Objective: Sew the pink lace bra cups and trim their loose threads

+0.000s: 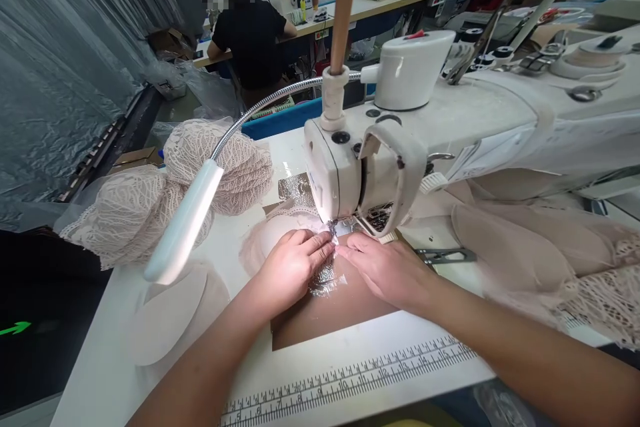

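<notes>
A sewing machine (330, 180) stands before me, its lamp-lit presser foot (332, 228) over a pale beige bra cup (273, 233) with a sheer, lacy edge. My left hand (297, 263) is closed on the cup's edge just left of the foot, fingers together and pressed down. On the right of the foot, my right hand (383, 263) pinches the fabric edge between thumb and forefinger. The fingertips of both hands nearly meet below the needle area. Part of the fabric is hidden under them.
Stacked lace cups (220, 167) lie at the left behind the lamp (185, 227). Smooth cup pieces (167, 320) rest nearer me. Thread snips (445, 255) and more beige pieces (525, 240) are at the right. A printed ruler (350, 380) runs along the front. A person (253, 40) sits beyond.
</notes>
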The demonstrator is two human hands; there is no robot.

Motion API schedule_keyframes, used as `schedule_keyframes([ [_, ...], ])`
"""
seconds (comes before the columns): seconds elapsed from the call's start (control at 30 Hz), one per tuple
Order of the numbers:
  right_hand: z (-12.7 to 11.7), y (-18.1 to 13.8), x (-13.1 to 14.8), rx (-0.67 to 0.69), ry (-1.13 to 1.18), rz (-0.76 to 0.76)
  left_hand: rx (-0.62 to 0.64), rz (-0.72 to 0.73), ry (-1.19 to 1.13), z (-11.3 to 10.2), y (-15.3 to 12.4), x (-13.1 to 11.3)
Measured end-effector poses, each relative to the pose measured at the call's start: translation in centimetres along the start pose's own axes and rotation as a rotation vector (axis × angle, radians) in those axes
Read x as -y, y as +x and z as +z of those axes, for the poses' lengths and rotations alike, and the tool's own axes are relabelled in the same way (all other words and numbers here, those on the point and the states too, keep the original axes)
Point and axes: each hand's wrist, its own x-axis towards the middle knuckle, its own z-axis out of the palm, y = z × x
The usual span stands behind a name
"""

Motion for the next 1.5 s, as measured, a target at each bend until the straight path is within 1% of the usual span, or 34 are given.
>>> schedule_keyframes([
  [0.23,0.3,0.6,0.2,-0.087,-0.050,0.066,-0.010,0.005,-0.017,-0.1,0.7,1.6],
  [0.4,0.3,0.5,0.2,-0.090,-0.018,0.079,-0.008,-0.024,-0.023,0.0,1.1,2.1],
  [0.87,0.5,0.3,-0.1,-0.087,0.116,0.109,-0.024,-0.067,0.020,-0.2,0.9,1.9],
  [1.17,0.4,0.4,0.0,-0.087,0.122,0.136,-0.032,-0.060,0.055,0.1,0.9,2.0],
  [1.27,0.3,0.4,0.1,-0.087,0.127,0.141,-0.018,-0.078,0.096,-0.3,0.8,1.8],
  [1.33,0.2,0.3,0.1,-0.094,0.146,0.146,0.001,-0.121,0.138,-0.9,0.8,1.4],
  [1.5,0.2,0.2,-0.1,-0.110,0.174,0.178,0.122,-0.274,0.173,-2.9,0.4,-0.6],
])
